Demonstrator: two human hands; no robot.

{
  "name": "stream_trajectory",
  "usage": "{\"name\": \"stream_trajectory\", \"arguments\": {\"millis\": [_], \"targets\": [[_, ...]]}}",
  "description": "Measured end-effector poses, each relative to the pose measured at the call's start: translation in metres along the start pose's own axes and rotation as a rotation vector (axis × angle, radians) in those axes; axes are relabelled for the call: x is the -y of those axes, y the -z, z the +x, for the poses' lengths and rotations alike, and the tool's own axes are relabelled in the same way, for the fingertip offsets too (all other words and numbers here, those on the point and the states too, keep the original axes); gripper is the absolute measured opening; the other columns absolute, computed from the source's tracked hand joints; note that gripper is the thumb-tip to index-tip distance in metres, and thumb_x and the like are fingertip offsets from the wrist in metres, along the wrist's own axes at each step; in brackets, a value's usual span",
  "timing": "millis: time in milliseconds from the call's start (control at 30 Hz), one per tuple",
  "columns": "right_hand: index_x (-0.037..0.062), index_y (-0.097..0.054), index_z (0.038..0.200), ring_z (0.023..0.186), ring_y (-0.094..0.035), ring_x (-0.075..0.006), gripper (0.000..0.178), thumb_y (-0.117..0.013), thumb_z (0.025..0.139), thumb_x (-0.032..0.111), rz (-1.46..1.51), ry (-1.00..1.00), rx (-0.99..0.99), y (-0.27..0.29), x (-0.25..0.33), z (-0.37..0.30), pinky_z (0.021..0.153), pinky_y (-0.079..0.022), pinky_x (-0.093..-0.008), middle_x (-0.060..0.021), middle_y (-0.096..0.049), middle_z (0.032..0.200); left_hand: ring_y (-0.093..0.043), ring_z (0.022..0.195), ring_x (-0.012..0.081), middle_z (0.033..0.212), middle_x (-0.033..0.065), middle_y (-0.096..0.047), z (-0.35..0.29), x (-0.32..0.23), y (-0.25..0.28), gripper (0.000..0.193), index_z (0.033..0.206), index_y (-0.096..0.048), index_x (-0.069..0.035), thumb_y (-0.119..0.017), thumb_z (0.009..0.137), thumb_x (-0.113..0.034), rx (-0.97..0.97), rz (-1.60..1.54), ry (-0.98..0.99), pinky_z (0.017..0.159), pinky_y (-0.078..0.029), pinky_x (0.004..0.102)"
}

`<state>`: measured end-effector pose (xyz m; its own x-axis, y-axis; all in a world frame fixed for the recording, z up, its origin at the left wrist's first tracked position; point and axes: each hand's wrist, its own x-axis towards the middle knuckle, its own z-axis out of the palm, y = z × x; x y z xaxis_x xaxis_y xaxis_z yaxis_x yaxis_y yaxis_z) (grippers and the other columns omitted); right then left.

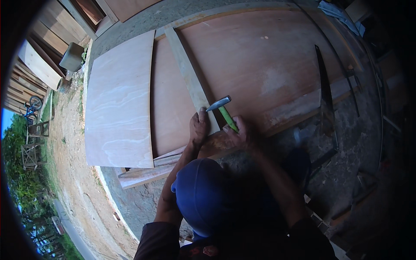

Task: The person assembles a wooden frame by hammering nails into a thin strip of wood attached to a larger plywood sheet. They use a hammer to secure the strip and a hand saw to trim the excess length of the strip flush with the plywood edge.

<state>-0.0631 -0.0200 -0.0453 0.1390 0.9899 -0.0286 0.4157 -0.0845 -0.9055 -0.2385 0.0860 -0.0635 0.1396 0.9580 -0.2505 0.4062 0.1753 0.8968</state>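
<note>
1. Right hand (240,132) is closed around the green handle of the hammer (227,117).
2. Left hand (199,128) is half curled at the near end of the wooden bar (186,69), thumb uppermost; whether it pinches something small, I cannot tell.
3. Hammer's head is just beside the left thumb, above the bar.
4. To the right of the bar, the reddish panel (242,52) stretches broadly toward the far edge.
5. To the left, a pale plywood sheet (119,104) lies with its straight edge well apart from the bar.
6. Farther right, a saw (325,89) crosses the panel's near edge.
</note>
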Motion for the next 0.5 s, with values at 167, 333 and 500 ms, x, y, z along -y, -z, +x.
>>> {"name": "stream_trajectory", "arguments": {"millis": [167,333,500], "targets": [[0.0041,-0.057,0.112,0.081,-0.069,-0.0297,0.037,-0.073,0.091,0.029,-0.172,0.304,-0.064,0.059,0.011,-0.028,0.069,-0.056,-0.0407,-0.0162,-0.064,0.087,-0.068,0.091,0.0462,0.090,0.0310,-0.069,0.002,0.003,0.003,0.065,0.105,-0.066,0.009,-0.041,0.103,-0.051,-0.020,0.043,-0.010,0.081,-0.050,0.0501],[0.0075,-0.058,0.100,0.077,-0.071,-0.0330,0.030,-0.073,0.088,0.030,-0.672,0.593,0.436,0.107,-0.010,-0.035,0.064,-0.057,-0.0458,-0.0130,-0.068,0.085,-0.066,0.092,0.0503,0.089,0.0333,-0.068,0.007,0.004,-0.001,0.066,0.103,-0.066,0.009,-0.040,0.103,-0.052,-0.043,0.185,0.015,0.082,-0.049,0.0539],[0.0109,-0.056,0.081,0.068,-0.070,-0.0289,0.034,-0.071,0.086,0.040,-0.816,0.657,0.468,0.093,0.014,0.001,0.056,-0.056,-0.0450,-0.0090,-0.065,0.077,-0.064,0.094,0.0527,0.091,0.0336,-0.067,0.003,0.000,0.001,0.069,0.102,-0.067,0.008,-0.036,0.103,-0.054,-0.038,0.201,0.007,0.082,-0.049,0.0558]]}}
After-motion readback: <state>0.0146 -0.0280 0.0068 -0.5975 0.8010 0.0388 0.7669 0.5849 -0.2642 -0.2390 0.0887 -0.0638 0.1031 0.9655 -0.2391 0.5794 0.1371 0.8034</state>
